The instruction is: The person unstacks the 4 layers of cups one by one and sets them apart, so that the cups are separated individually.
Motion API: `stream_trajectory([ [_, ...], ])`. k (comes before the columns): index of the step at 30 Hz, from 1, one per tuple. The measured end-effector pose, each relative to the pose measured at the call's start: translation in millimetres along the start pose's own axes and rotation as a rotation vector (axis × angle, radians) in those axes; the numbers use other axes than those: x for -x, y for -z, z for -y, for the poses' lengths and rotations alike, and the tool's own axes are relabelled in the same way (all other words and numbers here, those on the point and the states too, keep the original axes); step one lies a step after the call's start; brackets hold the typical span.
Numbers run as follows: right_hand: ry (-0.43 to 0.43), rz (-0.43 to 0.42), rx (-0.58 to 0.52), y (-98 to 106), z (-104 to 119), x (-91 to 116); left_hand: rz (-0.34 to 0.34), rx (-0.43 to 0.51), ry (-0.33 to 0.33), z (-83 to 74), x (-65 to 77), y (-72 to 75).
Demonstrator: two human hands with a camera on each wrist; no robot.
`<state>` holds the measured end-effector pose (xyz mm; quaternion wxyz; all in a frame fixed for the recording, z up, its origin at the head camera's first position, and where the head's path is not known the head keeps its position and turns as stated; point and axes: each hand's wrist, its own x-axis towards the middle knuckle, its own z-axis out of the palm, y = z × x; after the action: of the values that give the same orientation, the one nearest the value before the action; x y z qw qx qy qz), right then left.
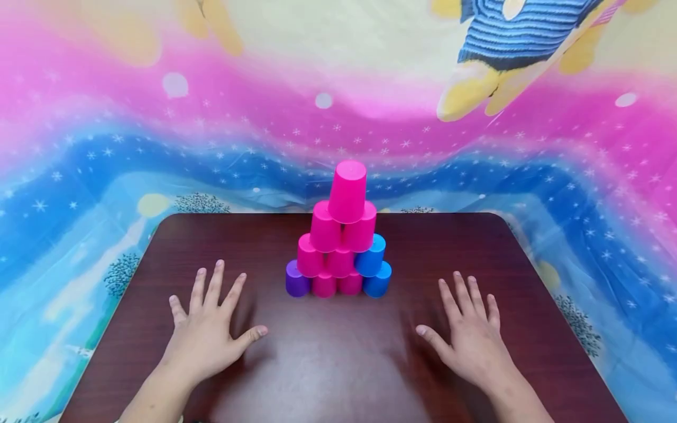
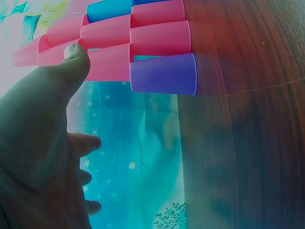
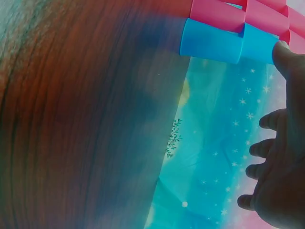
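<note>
A pyramid of upside-down plastic cups stands in four levels on the table, with one pink cup (image 1: pixel 347 192) at the peak. The bottom row runs from a purple cup (image 1: pixel 298 279) through two pink ones to a blue cup (image 1: pixel 377 280); another blue cup (image 1: pixel 370 256) sits above at the right. My left hand (image 1: pixel 208 332) is spread, palm down, left of the stack and apart from it. Opposite, my right hand (image 1: pixel 471 341) is spread the same way. Neither holds anything. In the left wrist view the thumb (image 2: pixel 76 57) overlaps the cups only in line of sight.
The dark brown wooden table (image 1: pixel 333 364) has rounded far corners. Behind and around it hangs a colourful backdrop cloth (image 1: pixel 296 129) with snowflakes and a cartoon figure. Table surface lies between each hand and the stack.
</note>
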<state>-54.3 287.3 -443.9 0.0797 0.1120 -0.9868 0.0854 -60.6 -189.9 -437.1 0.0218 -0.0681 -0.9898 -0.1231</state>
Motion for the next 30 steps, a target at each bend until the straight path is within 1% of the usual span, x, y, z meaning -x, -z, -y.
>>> stream_trajectory([
  [5,-0.011,0.013,0.005,3.2,-0.4,-0.3,0.005,-0.014,-0.012,-1.6,-1.1,2.8],
  [7,-0.012,0.019,-0.014,4.3,0.4,-1.5,-0.009,0.014,-0.032,-0.2,-2.5,4.4],
  [9,-0.011,0.028,-0.082,6.6,2.5,-5.5,-0.047,0.092,-0.073,0.4,-5.2,8.9],
  [11,0.000,0.029,-0.185,8.5,5.5,-14.8,-0.112,0.212,-0.119,0.0,-12.8,15.4],
  [13,0.009,0.034,-0.288,8.7,9.6,-27.6,-0.177,0.341,-0.154,-3.0,-23.7,23.1],
  [15,0.020,0.037,-0.371,6.1,14.1,-42.3,-0.240,0.448,-0.171,-7.3,-37.4,28.6],
  [17,0.020,0.050,-0.422,0.7,18.8,-56.0,-0.275,0.529,-0.173,-13.0,-51.5,32.4],
  [18,0.016,0.059,-0.438,-2.6,21.1,-61.8,-0.281,0.569,-0.180,-16.3,-58.5,33.3],
  [21,-0.017,0.091,-0.478,-13.6,27.1,-77.0,-0.278,0.672,-0.218,-30.7,-79.7,37.8],
  [25,-0.081,0.135,-0.513,-28.4,33.3,-89.6,-0.230,0.765,-0.269,-58.0,-107.0,49.2],
  [27,-0.104,0.149,-0.527,-34.5,36.0,-93.1,-0.198,0.790,-0.274,-71.2,-118.8,55.6],
  [30,-0.118,0.164,-0.541,-41.5,39.4,-96.6,-0.151,0.829,-0.258,-88.9,-133.8,64.3],
])
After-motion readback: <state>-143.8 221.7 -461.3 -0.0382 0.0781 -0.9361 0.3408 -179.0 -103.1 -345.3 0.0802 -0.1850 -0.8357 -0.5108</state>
